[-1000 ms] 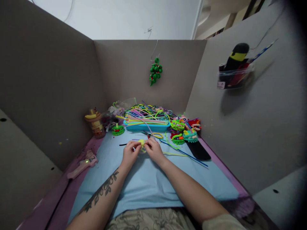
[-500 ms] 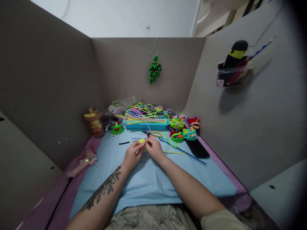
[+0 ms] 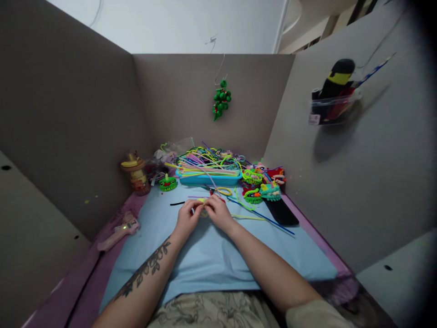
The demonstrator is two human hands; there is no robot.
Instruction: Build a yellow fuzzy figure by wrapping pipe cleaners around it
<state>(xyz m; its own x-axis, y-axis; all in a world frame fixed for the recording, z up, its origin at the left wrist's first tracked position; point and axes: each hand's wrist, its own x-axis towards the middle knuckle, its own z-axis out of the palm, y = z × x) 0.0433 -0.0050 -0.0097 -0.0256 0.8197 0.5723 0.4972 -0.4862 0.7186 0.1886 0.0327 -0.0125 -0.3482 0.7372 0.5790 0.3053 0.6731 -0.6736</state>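
Note:
My left hand (image 3: 187, 216) and my right hand (image 3: 218, 211) meet over the middle of the blue cloth (image 3: 218, 259), fingertips pinched together. Between them is a small pale-yellow pipe cleaner piece (image 3: 202, 199), mostly covered by my fingers, so its exact shape is hidden. Both hands grip it. Just beyond my right hand lie red-handled pliers or cutters (image 3: 212, 192), partly hidden. A short black pipe cleaner (image 3: 177, 203) rests left of my left hand. To the right, a blue pipe cleaner (image 3: 269, 218) and a pale yellow-green one (image 3: 249, 217) lie on the cloth.
Behind my hands stands a blue tray (image 3: 210, 180) heaped with colourful pipe cleaners. Fuzzy green (image 3: 168, 183) and teal figures (image 3: 270, 192) sit either side. A black phone-like slab (image 3: 282, 211), pink glue gun (image 3: 119, 234) and drink cup (image 3: 137, 177) are nearby. Grey panels enclose the table.
My fingers have closed in further over the yellow piece, so less of it shows. My left hand has rolled inward toward my right. The view has shifted very slightly.

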